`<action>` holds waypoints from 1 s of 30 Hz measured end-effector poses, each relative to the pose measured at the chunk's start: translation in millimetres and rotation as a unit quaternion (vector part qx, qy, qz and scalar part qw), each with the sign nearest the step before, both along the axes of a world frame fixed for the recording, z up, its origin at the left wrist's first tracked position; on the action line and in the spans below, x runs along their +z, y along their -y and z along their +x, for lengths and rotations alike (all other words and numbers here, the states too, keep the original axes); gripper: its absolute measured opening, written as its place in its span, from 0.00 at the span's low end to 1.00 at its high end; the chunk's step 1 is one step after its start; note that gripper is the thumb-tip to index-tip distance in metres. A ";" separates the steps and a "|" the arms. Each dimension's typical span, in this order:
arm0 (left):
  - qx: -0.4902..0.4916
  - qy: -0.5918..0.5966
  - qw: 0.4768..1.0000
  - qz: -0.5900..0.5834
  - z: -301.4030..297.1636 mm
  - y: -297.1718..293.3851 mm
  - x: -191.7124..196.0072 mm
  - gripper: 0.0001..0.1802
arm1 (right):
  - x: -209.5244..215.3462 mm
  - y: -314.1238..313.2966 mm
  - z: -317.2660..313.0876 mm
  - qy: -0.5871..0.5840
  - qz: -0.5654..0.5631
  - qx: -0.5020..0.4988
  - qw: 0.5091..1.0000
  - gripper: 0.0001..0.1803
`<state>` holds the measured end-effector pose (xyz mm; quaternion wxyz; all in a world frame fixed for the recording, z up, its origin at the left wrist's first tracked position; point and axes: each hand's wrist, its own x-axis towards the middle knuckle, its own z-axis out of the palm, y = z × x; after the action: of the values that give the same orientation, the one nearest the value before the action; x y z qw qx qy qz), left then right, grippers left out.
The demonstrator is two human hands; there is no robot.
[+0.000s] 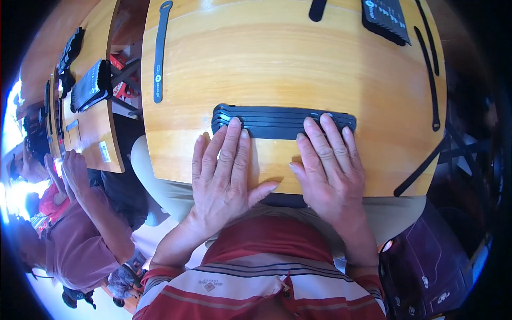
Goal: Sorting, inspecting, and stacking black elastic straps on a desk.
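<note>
A flat stack of dark rubbery straps (277,121) lies across the middle of a yellow wooden table (277,58). My left hand (226,170) rests palm-down on the wood, fingers spread, with its fingertips touching the near edge of the stack's left part. My right hand (328,165) lies flat too, its fingertips pressing on the stack's right end. Neither hand closes around anything.
A single dark strap (159,53) lies at the table's left, other straps (433,80) along the right edge, and a black ridged pack (386,18) at the far right. Another person (80,213) sits at a neighbouring table (88,128) on the left. A dark bag (432,266) hangs lower right.
</note>
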<state>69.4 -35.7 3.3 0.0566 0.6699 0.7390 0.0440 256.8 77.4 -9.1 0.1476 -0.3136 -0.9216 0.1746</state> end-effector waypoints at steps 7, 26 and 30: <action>-0.002 -0.019 0.999 0.028 -0.9 1.6 -12.0 0.46 | -3.2 13.0 -33.9 -0.006 -0.055 0.045 0.997 0.38; 0.176 0.046 0.940 0.290 -86.4 37.2 -2.7 0.23 | -0.5 7.2 26.8 0.073 0.070 -0.083 0.991 0.37; 0.251 0.008 0.924 0.287 -118.1 0.0 7.1 0.19 | -0.7 7.8 27.4 0.065 0.084 -0.088 0.991 0.36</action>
<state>-48.8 -35.7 10.4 -0.1444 0.4493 0.8385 0.2724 284.2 69.6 -9.8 0.1283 -0.3907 -0.9094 0.0627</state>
